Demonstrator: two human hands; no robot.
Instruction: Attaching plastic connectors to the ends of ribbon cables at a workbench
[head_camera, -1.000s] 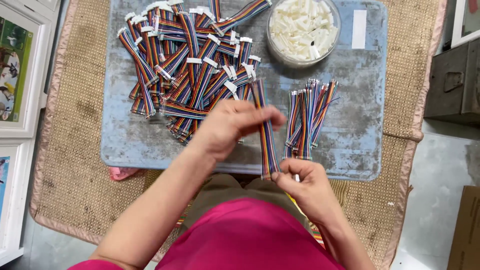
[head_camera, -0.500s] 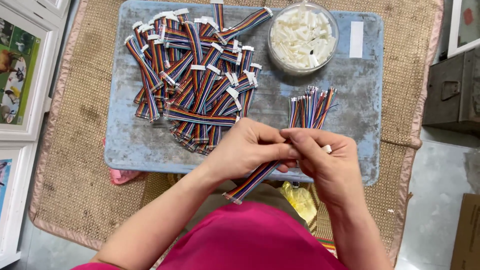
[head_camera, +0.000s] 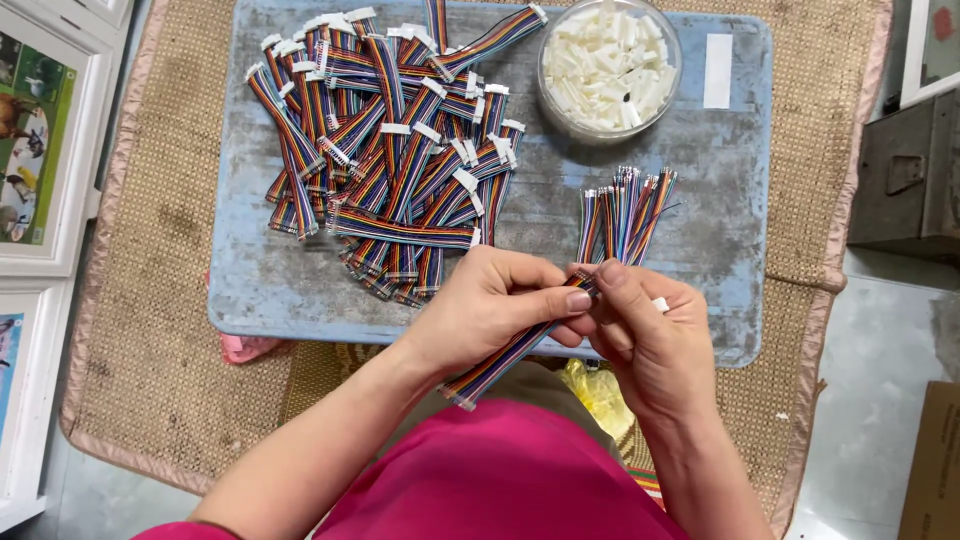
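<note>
My left hand (head_camera: 490, 310) and my right hand (head_camera: 650, 335) meet over the near edge of a worn blue board (head_camera: 270, 290). Both pinch one rainbow ribbon cable (head_camera: 500, 362), which runs diagonally from my fingertips down to the left. A small white connector (head_camera: 660, 304) shows at my right fingers. A large heap of finished rainbow cables with white connectors (head_camera: 390, 160) lies on the board's left half. A smaller bundle of bare-ended rainbow cables (head_camera: 625, 215) lies just beyond my right hand.
A clear round bowl of white plastic connectors (head_camera: 608, 68) stands at the board's far right, beside a white strip (head_camera: 717, 70). The board rests on a woven mat (head_camera: 140, 300). Framed pictures (head_camera: 35, 140) lean at left; a grey metal box (head_camera: 905, 175) sits at right.
The cable swung from upright to a diagonal. My right hand rose from the lower end to meet my left hand at the cable's upper end.
</note>
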